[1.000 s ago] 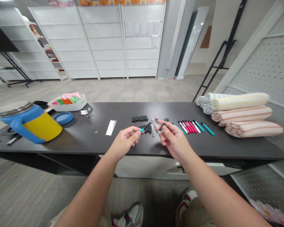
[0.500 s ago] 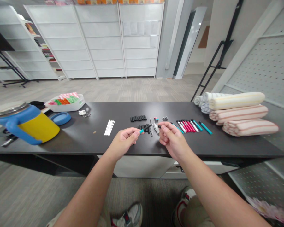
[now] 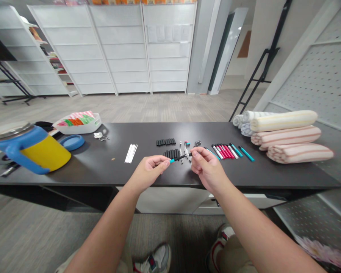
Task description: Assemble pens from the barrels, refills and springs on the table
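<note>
In my left hand (image 3: 147, 170), thumb and fingers pinch a slim pen (image 3: 176, 159) with a teal barrel and a black front part pointing right. My right hand (image 3: 208, 163) pinches a small black piece, probably a cap (image 3: 190, 154), held at the pen's tip. Whether the two touch I cannot tell. Behind the hands lie a row of black tubes (image 3: 172, 153), a second row of short black pieces (image 3: 166, 142) and small metallic parts (image 3: 197, 143). Just right of my right hand are red and black pens (image 3: 226, 151) and a teal pen (image 3: 246, 153).
Thin white sticks (image 3: 131, 153) lie left of centre on the dark table (image 3: 122, 132). A blue and yellow jug (image 3: 45, 149), a blue lid (image 3: 73, 142) and a white basket (image 3: 85, 127) of packets stand at the left. Rolled towels (image 3: 287, 134) are stacked at the right end.
The pen in my left hand has tipped flatter and shifted right, bringing its tip to the black piece. My right hand has barely moved.
</note>
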The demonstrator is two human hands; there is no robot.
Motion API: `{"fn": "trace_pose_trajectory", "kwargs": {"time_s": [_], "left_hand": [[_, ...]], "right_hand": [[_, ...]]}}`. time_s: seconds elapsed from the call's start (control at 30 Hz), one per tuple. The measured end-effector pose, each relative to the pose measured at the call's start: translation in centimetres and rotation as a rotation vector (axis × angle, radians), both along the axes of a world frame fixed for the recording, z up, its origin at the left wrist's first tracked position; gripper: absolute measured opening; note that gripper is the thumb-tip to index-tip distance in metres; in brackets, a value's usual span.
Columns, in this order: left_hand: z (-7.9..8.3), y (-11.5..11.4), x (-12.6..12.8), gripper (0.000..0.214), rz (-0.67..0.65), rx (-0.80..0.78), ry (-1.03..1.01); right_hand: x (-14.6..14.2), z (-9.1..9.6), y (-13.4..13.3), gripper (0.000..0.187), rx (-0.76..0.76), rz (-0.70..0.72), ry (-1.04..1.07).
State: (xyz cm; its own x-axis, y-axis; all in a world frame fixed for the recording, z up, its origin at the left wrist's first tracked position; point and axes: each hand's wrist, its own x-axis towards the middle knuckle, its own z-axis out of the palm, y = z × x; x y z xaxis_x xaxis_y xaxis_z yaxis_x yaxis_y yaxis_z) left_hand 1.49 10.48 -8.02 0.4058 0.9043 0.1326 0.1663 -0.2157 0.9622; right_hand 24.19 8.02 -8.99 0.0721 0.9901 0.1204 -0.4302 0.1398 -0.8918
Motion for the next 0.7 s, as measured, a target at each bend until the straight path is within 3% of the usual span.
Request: {"fn": "trace_pose_trajectory", "kwargs": {"time_s": [0.2, 0.47, 0.7], "left_hand": [[-0.3, 0.2, 0.1, 0.037, -0.009, -0.032, -0.045], [-0.5, 1.0, -0.2, 0.028, 0.061, -0.219, -0.678], [0.1, 0.9, -0.3, 0.022, 0.085, -0.291, -0.790]], "right_hand": [[-0.1, 0.0, 0.0, 0.029, 0.003, 0.000, 0.008], [0.8, 0.6, 0.1, 0.039, -0.046, -0.051, 0.247], [1.9, 0.8, 0.6, 0.039, -0.052, -0.216, 0.353]]}}
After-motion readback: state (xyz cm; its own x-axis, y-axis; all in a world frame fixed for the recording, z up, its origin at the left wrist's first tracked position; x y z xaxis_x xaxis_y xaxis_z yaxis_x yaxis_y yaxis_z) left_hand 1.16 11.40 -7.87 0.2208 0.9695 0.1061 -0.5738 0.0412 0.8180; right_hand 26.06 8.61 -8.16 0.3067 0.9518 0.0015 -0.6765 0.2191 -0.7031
